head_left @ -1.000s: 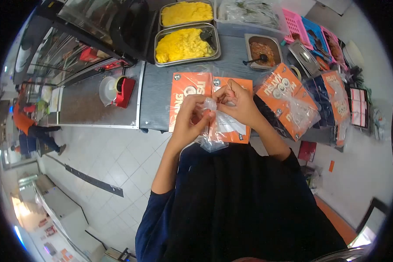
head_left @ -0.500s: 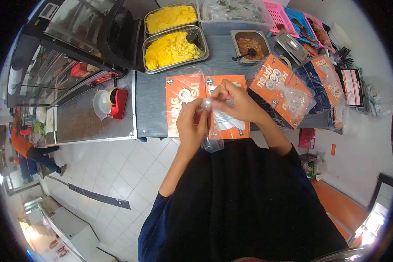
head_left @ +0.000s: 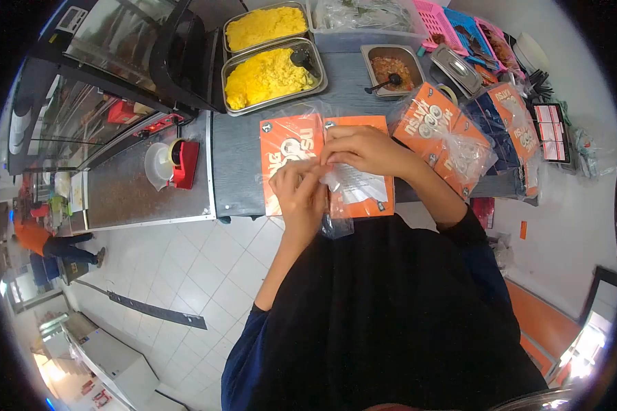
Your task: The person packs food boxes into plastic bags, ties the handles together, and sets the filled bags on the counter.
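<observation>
Two orange printed boxes lie side by side in a clear plastic bag, the left box [head_left: 273, 140] and the right box [head_left: 384, 195], which has a white paper [head_left: 365, 188] on it. Over the seam between them, my left hand [head_left: 299, 193] has its fingers bent and closed on the gathered plastic [head_left: 333, 179]. My right hand [head_left: 360, 149] comes from the right with fingertips pinched on the same plastic, close to the left fingers. The exact spot between the fingertips is partly hidden.
Behind are two trays of yellow food [head_left: 271, 77], a pan of reddish food [head_left: 393, 70] and a clear bin [head_left: 363, 38]. More bagged orange boxes [head_left: 425, 130] lie right. A red tape dispenser [head_left: 187, 166] stands left. A person in orange [head_left: 34, 238] is far left.
My right hand has moved slightly left and its raised fingers have come down to the plastic. My left hand has turned a little, its fingers more curled. The distant person has shifted slightly.
</observation>
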A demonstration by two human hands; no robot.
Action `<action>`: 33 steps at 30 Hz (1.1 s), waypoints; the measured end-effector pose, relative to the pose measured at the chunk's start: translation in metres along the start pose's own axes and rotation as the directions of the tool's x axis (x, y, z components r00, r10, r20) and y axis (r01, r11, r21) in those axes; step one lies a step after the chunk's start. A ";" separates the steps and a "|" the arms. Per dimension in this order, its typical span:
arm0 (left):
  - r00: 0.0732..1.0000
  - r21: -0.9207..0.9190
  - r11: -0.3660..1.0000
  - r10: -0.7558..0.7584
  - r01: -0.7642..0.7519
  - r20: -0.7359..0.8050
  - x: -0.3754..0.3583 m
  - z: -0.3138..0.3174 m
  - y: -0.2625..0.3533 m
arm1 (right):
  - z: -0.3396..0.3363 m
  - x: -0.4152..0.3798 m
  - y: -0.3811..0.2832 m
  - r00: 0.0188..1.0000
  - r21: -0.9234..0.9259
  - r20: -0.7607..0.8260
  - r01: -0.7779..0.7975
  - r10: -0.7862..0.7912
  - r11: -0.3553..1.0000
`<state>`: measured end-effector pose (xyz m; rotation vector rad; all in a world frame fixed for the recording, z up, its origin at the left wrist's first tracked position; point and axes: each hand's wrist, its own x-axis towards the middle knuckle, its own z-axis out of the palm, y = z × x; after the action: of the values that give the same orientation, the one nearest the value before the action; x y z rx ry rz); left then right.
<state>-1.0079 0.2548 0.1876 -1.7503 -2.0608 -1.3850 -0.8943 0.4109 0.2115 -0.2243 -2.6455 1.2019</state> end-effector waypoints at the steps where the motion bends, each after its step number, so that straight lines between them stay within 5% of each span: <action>1: 1.000 -0.005 1.000 -0.017 0.017 0.011 -0.003 0.001 -0.002 | 0.004 0.000 0.002 1.000 -0.004 -0.015 -0.008 0.008 1.000; 5: 0.998 -0.031 0.998 -0.054 0.055 0.040 -0.008 0.002 -0.007 | 0.006 -0.003 0.008 0.995 0.053 -0.096 0.010 -0.005 0.999; 14: 0.998 -0.103 0.992 -0.065 0.066 0.020 -0.006 0.004 -0.006 | -0.001 -0.002 0.013 0.970 -0.208 -0.125 0.180 -0.209 0.961; 20: 1.000 -0.056 0.998 -0.015 0.016 0.016 -0.013 0.003 -0.010 | -0.036 -0.005 -0.003 0.999 -0.380 -0.045 0.004 -0.023 0.925; 26: 0.997 -0.035 0.996 0.082 -0.083 -0.007 -0.016 0.004 -0.010 | -0.028 0.015 -0.016 0.993 -0.469 0.110 0.099 -0.053 0.878; 29: 0.996 -0.047 0.995 0.084 -0.085 -0.017 -0.017 0.005 -0.010 | -0.040 0.016 -0.012 0.987 -0.550 0.006 0.139 -0.162 0.823; 33: 0.997 -0.050 0.996 0.078 -0.079 -0.026 -0.017 0.005 -0.008 | -0.050 0.012 -0.026 0.994 -0.615 0.087 0.103 -0.062 0.782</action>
<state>-1.0069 0.2459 0.1700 -1.8044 -1.9393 -1.4411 -0.8941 0.4327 0.2644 -0.1718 -2.9811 0.2664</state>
